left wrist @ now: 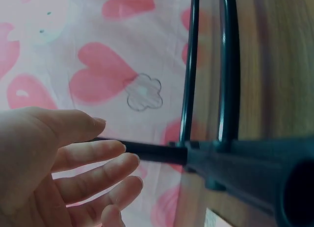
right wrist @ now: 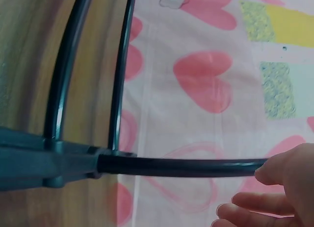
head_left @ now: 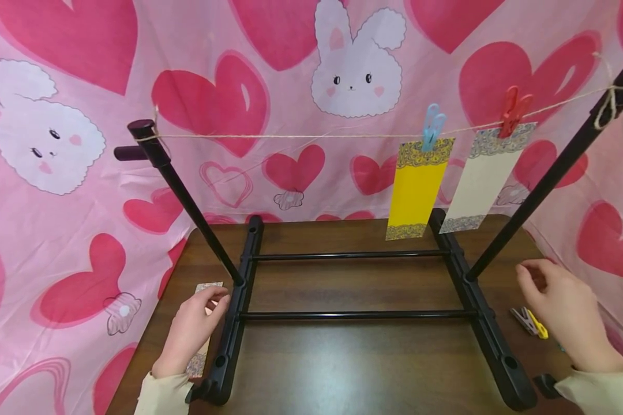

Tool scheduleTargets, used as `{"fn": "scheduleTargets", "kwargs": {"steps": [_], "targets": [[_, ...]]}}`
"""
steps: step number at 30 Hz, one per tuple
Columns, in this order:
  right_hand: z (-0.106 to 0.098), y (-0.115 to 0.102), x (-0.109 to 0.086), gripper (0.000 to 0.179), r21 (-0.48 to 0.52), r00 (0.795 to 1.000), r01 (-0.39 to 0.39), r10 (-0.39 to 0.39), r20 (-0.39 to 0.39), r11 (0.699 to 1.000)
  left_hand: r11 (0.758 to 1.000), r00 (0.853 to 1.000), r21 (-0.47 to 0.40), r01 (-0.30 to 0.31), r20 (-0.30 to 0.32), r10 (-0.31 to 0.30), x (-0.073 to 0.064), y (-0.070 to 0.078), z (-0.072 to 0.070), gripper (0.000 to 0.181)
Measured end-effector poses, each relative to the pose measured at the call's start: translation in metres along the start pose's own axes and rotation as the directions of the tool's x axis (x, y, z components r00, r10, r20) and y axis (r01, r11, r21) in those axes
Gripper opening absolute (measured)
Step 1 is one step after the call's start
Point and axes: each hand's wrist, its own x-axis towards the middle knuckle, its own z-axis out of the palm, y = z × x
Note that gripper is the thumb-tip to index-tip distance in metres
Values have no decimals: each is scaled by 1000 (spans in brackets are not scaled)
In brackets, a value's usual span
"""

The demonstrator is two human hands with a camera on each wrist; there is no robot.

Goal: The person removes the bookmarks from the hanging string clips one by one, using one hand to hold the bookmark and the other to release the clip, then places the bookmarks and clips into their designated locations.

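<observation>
Far left: creased pink fabric [head_left: 187, 34], printed with red hearts and scallop-edged white rabbit faces; it runs behind the whole setup. The left hand [head_left: 192, 328] is released, fingers loosely bent around nothing. Partly hidden by it, a rectangular card [head_left: 197, 364] lies on the brown, wood-grained tabletop [head_left: 353, 363], lace-like patterning at its visible ends; contact between the two cannot be told. Next, a black cylindrical left post [head_left: 187, 199], tilted in the head view, with a short side stub near its capped top. Tan, fibrous twine [head_left: 270, 136] is tied there and spans rightward above two smooth, glossy crossbars. Right of centre, a yellow card [head_left: 415, 190] hangs by a translucent-looking blue clip [head_left: 432, 128]; beside it, a whitish card [head_left: 485, 178] hangs by a red clip [head_left: 514, 114]. Both cards carry ornate printed bands at top and bottom. Then the black right post [head_left: 540, 188], twine looped near its top. Below, a grey clip [head_left: 522, 321] and a yellow clip [head_left: 540, 327] lie beside the right hand [head_left: 566, 314], also released, fingers relaxed and grasping nothing.
</observation>
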Motion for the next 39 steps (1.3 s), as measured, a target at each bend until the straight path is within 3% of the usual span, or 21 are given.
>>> {"fn": "scheduleTargets", "kwargs": {"steps": [8, 13, 24, 39], "targets": [[-3, -19, 6, 25, 16, 999, 34, -34, 2, 999, 995, 995, 27, -95, -41, 96, 9, 15, 10, 20], [-7, -30, 10, 21, 42, 993, 107, -105, -46, 993, 988, 987, 39, -150, -61, 152, 16, 27, 15, 19], [-14, -51, 20, 22, 49, 966, 236, -229, -119, 970, 983, 981, 4, -182, -65, 182, 29, 51, 27, 16], [-40, -79, 34, 27, 42, 957, 254, -245, -158, 966, 942, 939, -97, -321, -160, 303, 46, 88, 41, 19]]}}
